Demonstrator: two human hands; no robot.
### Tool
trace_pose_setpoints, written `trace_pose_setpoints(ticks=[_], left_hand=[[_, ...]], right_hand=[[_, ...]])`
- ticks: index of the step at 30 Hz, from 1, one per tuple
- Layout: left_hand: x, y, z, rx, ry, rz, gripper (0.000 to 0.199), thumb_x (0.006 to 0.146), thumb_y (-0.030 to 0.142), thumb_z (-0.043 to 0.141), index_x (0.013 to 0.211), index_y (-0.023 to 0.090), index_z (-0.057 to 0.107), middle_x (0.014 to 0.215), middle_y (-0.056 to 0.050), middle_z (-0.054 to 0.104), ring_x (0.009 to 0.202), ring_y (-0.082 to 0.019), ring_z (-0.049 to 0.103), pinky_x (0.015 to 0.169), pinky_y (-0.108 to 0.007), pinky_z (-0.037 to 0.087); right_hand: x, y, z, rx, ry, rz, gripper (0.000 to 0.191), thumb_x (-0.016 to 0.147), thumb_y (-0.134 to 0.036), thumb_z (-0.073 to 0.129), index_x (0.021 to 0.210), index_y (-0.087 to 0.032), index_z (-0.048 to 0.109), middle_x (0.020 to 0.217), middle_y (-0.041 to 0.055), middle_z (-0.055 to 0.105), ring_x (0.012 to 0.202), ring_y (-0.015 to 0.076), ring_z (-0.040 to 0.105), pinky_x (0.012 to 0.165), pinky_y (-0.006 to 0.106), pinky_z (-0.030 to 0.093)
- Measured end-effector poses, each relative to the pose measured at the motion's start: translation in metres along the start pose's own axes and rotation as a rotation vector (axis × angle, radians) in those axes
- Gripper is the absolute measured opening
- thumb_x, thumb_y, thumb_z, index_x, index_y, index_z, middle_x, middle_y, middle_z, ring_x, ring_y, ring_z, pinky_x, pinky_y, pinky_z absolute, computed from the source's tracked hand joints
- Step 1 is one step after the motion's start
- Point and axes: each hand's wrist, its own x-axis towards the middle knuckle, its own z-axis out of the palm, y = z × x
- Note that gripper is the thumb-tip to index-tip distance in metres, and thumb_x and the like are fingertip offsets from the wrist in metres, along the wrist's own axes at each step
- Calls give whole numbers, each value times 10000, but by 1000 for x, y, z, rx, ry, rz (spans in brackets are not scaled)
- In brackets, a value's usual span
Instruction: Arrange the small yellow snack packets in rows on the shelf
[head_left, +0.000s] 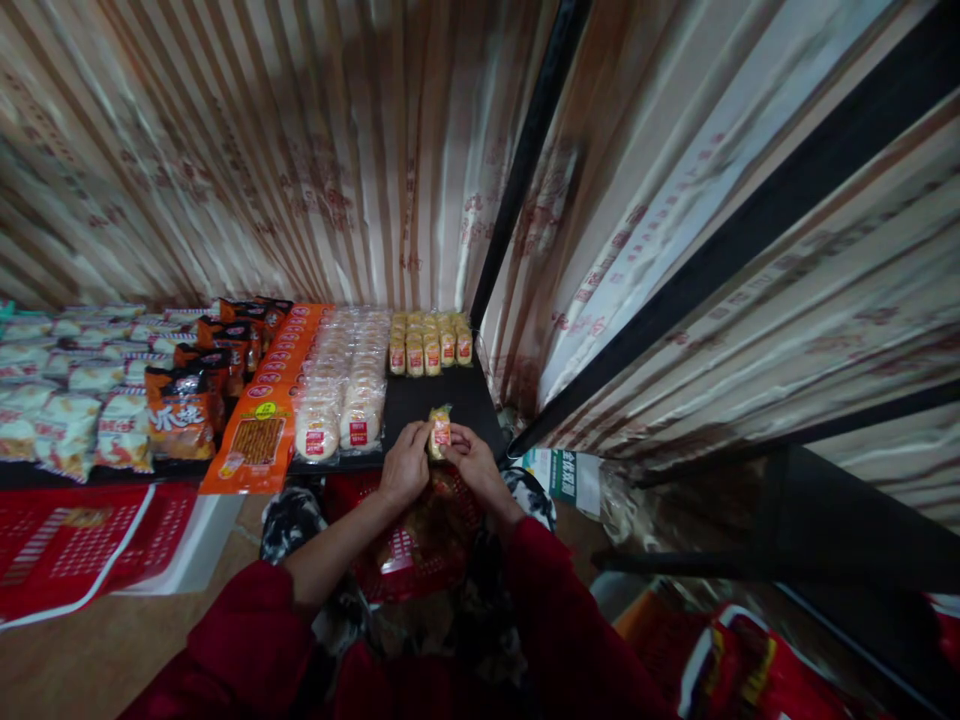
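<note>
Between my two hands is a small yellow wrapped cake (439,432) with a red-and-white label, upright in clear film. My left hand (406,465) pinches its left side, and my right hand (477,466) has its fingers closed on the right side. Both hands are over the front edge of a black shelf (420,395). Behind them, at the shelf's back right, stand rows of similar yellow wrapped cakes (431,345). A red basket (411,560) sits in my lap below the hands, its contents dim and hard to make out.
Round white wrapped pastries (341,400), flat orange packets (259,430), orange-and-black snack bags (182,412) and pale snack bags (67,425) line the shelf leftward. Black metal posts (529,160) stand before pleated sheeting. Another red basket (82,545) is at lower left; red bags (750,660) lie lower right.
</note>
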Motion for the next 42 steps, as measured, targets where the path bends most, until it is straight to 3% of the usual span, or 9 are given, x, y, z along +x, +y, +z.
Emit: trace_pose_setpoints(ticks=[10, 16, 24, 32, 42], left_hand=[[20, 12, 17, -232, 81, -168, 465, 709, -4, 365, 1128, 139, 503, 1104, -108, 538, 1045, -175, 532, 954, -360, 438], [35, 12, 24, -301, 90, -286, 443, 705, -7, 369, 1083, 159, 530, 1060, -78, 575, 1018, -163, 554, 952, -351, 438], [55, 13, 34, -410, 81, -406, 428, 735, 34, 384, 1104, 182, 540, 1148, -74, 581, 1076, -169, 547, 948, -367, 455], [76, 16, 40, -437, 48, -428, 432, 788, 90, 398, 1191, 193, 516, 1289, -53, 535, 1175, -157, 497, 1018, -341, 401], [100, 14, 42, -424, 18, -401, 437, 800, 110, 416, 1219, 172, 522, 1378, -47, 461, 1278, -158, 400, 1111, -320, 261]], right_hand=[[24, 9, -4, -220, 146, -75, 329, 668, -218, 586, 997, -195, 586, 913, 26, 650, 700, 123, 585, 710, 284, 498], [37, 8, -2, -242, 199, -85, 335, 673, -215, 554, 1007, -206, 580, 910, 18, 640, 689, 122, 578, 719, 275, 492], [55, 4, -6, -367, 291, -126, 350, 711, -207, 524, 1052, -242, 594, 894, 7, 626, 704, 121, 576, 734, 270, 486], [75, -9, -8, -516, 372, -108, 413, 736, -182, 503, 1139, -188, 593, 920, 46, 595, 740, 131, 572, 758, 272, 472], [96, -18, -7, -657, 429, -82, 436, 756, -218, 493, 1182, -205, 587, 923, 57, 617, 698, 138, 541, 729, 271, 451]])
